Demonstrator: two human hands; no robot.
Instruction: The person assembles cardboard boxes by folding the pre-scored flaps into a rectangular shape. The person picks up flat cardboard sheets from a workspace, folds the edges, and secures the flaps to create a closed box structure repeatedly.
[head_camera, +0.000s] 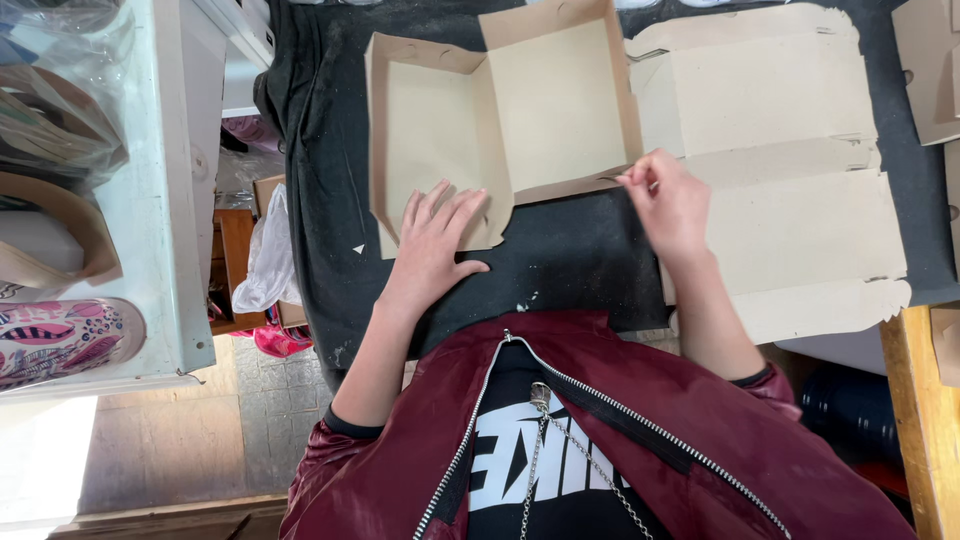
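A partly folded tan cardboard box (530, 100) lies on the dark cloth-covered table (560, 250) in front of me. My left hand (435, 240) lies flat, fingers spread, pressing on the box's left panel near its lower edge. My right hand (668, 200) pinches the lower right corner of the box's raised middle panel between thumb and fingers. To the right lies a stack of flat, unfolded cardboard blanks (790, 170), under my right forearm.
A white shelf unit (160, 200) with bags and patterned items stands at the left. More cardboard pieces (930, 70) lie at the far right, above a wooden edge (925, 420). A white plastic bag (265, 255) hangs beside the table's left edge.
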